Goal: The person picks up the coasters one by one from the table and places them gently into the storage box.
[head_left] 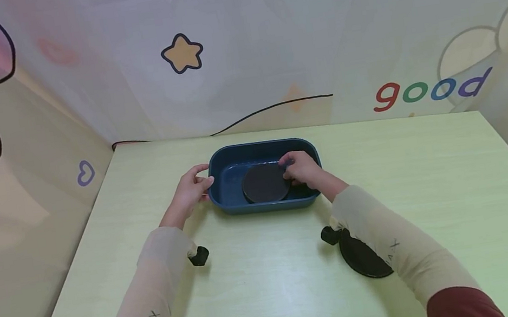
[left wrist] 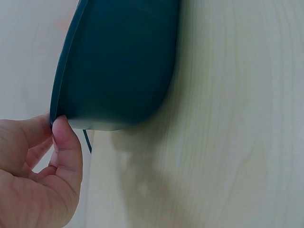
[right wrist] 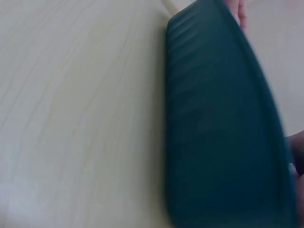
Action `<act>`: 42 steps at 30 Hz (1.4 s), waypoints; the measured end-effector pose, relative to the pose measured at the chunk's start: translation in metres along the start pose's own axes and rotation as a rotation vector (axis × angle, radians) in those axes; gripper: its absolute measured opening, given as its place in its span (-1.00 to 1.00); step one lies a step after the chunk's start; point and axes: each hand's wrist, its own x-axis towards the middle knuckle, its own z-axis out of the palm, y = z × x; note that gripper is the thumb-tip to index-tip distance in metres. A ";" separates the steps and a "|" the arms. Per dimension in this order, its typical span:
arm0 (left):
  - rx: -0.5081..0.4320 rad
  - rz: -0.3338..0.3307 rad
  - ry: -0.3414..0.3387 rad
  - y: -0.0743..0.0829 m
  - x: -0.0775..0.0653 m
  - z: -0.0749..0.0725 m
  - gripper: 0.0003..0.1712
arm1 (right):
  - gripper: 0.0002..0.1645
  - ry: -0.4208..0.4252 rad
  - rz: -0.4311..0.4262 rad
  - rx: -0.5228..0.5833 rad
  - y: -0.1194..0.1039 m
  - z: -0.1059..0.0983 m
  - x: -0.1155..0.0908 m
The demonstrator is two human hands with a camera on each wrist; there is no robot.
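A dark blue rectangular basin with rounded corners (head_left: pixel 268 207) stands on the table. My left hand (head_left: pixel 189 189) is at its left end; in the left wrist view the thumb and fingers pinch the basin's rim (left wrist: pixel 56 90). A round, flat black disc (head_left: pixel 265 183) is inside the basin. My right hand (head_left: pixel 303 167) reaches over the basin's right end, its curled fingers gripping the disc's right edge; the fingertips are partly hidden. In the right wrist view the basin's outer wall (right wrist: pixel 218 123) hides most of that hand.
Another round black disc (head_left: pixel 364 260) lies on the pale table (head_left: pixel 263 288), partly covered by my right forearm. A printed cloth (head_left: pixel 242 45) hangs behind the table's far edge. Black wrist-worn pieces (head_left: pixel 198 256) jut from both sleeves.
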 end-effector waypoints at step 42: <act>0.017 0.002 0.002 0.000 0.000 0.002 -0.48 | -0.26 -0.396 -0.306 -0.371 0.062 -0.123 -0.098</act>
